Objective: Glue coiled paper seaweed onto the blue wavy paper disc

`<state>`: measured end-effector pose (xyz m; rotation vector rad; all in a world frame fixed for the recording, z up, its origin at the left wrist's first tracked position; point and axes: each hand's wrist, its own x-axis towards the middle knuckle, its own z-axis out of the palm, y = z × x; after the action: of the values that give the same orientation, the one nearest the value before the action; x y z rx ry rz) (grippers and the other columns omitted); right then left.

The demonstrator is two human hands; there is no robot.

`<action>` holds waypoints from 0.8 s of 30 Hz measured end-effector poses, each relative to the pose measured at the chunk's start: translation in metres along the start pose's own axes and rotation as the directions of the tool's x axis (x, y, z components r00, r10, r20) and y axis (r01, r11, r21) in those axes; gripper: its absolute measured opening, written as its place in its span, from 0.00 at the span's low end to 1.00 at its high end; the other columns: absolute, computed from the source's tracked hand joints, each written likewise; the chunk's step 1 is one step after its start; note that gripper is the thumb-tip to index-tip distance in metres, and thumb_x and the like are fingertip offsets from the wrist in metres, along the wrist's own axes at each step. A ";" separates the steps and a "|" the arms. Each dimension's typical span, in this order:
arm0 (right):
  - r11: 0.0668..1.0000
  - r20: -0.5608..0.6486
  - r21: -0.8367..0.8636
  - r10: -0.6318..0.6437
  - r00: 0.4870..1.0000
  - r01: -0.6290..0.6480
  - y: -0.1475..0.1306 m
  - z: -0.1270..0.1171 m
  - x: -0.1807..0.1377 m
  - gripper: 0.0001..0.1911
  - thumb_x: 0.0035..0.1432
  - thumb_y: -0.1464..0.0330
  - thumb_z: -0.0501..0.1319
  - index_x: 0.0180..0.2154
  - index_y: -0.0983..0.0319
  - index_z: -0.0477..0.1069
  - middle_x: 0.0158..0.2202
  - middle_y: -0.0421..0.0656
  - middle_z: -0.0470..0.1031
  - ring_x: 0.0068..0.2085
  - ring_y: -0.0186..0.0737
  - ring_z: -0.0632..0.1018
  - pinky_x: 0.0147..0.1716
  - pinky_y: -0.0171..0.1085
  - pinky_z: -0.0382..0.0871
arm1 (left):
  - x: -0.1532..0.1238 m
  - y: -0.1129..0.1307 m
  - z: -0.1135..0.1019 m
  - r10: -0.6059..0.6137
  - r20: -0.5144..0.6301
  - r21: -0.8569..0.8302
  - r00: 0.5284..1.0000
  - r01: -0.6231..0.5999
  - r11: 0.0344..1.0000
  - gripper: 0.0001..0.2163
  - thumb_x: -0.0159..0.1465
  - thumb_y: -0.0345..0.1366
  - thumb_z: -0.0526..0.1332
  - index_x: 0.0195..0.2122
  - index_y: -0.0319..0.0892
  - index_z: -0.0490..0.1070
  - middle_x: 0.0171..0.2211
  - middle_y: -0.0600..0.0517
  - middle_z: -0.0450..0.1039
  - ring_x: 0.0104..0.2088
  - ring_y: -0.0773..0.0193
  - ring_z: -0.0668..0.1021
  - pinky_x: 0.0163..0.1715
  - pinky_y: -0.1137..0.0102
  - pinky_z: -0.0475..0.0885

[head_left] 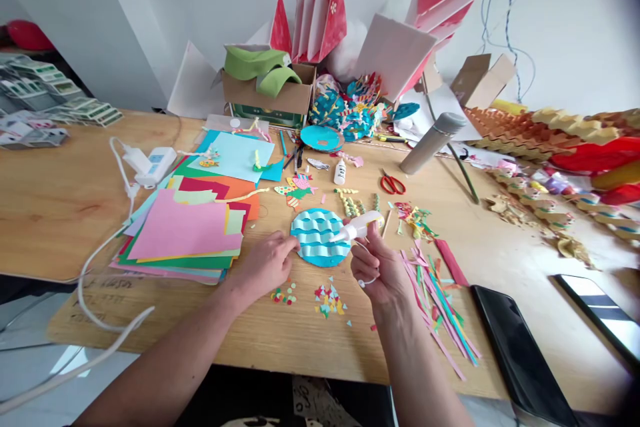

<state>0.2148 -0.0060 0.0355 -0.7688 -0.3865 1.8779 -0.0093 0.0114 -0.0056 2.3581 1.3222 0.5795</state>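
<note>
A round blue disc [325, 259] lies on the table with wavy pale-blue paper strips across it. My left hand [270, 260] is at its left edge, fingers curled, thumb and forefinger closed on the rim. In my right hand [379, 267] is a white glue bottle [361, 223], tilted so that its nozzle points left and down over the strips. Whether the tip touches the paper I cannot tell. The bottle's cap dangles on a thin strap by my fingers. Below the disc lie small round paper dots [285, 295] and cut paper bits [330, 300].
Coloured paper sheets [185, 223] are stacked on the left beside a white cable. Thin paper strips [440, 307] and a black phone [520, 347] lie to the right. Behind are red-handled scissors [393, 183], another glue bottle [340, 172], paper fish [297, 188] and a metal flask [433, 143].
</note>
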 end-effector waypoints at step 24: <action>0.751 -0.196 -0.505 -0.580 0.791 0.426 0.034 0.005 0.009 0.17 0.52 0.59 0.68 0.37 0.60 0.66 0.22 0.30 0.67 0.10 0.20 0.60 0.05 0.24 0.48 | -0.001 -0.001 0.001 0.011 -0.015 0.007 1.000 -0.011 1.000 0.17 0.53 0.17 0.53 0.38 0.42 0.72 0.35 0.50 0.73 0.37 0.62 0.77 0.39 0.68 0.73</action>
<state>0.1851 -0.0122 0.0165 -1.1383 -0.7318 1.1098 -0.0098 0.0113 -0.0069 2.3727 1.3204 0.5982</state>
